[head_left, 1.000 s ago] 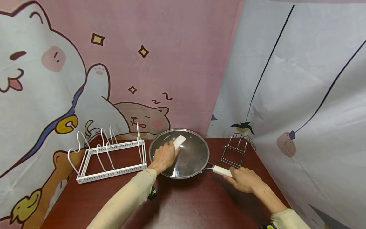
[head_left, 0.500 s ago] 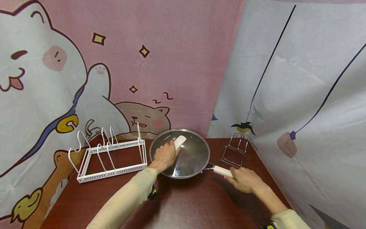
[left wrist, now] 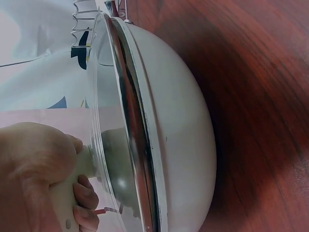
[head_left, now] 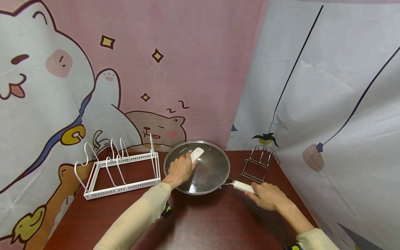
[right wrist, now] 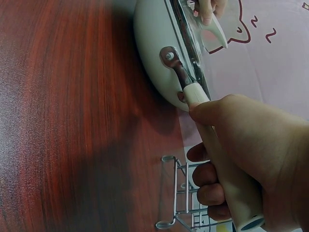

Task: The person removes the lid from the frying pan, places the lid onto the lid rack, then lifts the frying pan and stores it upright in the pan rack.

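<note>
A white wok point(left wrist: 183, 121) with a long pale handle point(right wrist: 227, 179) sits on the dark red-brown table. Over its mouth lies a round glass lid point(head_left: 209, 170) with a metal rim and a pale knob-like grip point(head_left: 196, 155). My left hand point(head_left: 180, 170) grips the lid's handle from above, its fingers curled under it in the left wrist view. Out to the right, my right hand point(head_left: 270, 196) holds the wok's handle, thumb along the top and fingers wrapped beneath. In the left wrist view the lid's rim lies close along the wok's rim.
On the left stands a white rack point(head_left: 122, 189) with several upright loops. A small chrome wire rack point(head_left: 254, 170) stands at the back right, just beyond my right hand. Printed cloth walls point(head_left: 200, 86) rise behind the table point(head_left: 206, 222) and along its right side.
</note>
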Demonstrator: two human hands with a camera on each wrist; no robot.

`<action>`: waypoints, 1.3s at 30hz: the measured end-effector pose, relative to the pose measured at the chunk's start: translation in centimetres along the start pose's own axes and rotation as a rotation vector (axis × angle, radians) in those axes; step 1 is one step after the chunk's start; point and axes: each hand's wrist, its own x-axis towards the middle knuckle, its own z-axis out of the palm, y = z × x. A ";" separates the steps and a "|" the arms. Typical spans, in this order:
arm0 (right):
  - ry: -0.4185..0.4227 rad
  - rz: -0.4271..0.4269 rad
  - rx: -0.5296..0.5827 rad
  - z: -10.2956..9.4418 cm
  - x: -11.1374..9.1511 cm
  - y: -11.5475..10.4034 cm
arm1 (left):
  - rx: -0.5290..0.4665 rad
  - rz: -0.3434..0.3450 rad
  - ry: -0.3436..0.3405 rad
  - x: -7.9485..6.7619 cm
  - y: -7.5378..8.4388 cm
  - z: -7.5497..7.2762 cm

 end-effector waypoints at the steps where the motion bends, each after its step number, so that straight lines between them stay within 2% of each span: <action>1: 0.000 0.000 0.000 0.0 0.0 0.0 | 0.000 0.001 0.001 0.0 0.0 0.0; 19: 0.001 -0.004 -0.001 0.1 0.0 0.0 | 0.009 0.012 0.011 -0.2 0.2 -0.9; 31: 0.003 0.004 0.007 0.2 0.0 0.1 | -0.017 0.038 0.058 -0.3 0.1 -1.4; 39: 0.005 0.003 -0.001 0.3 0.0 0.2 | -0.015 0.031 0.041 -0.5 0.0 -1.9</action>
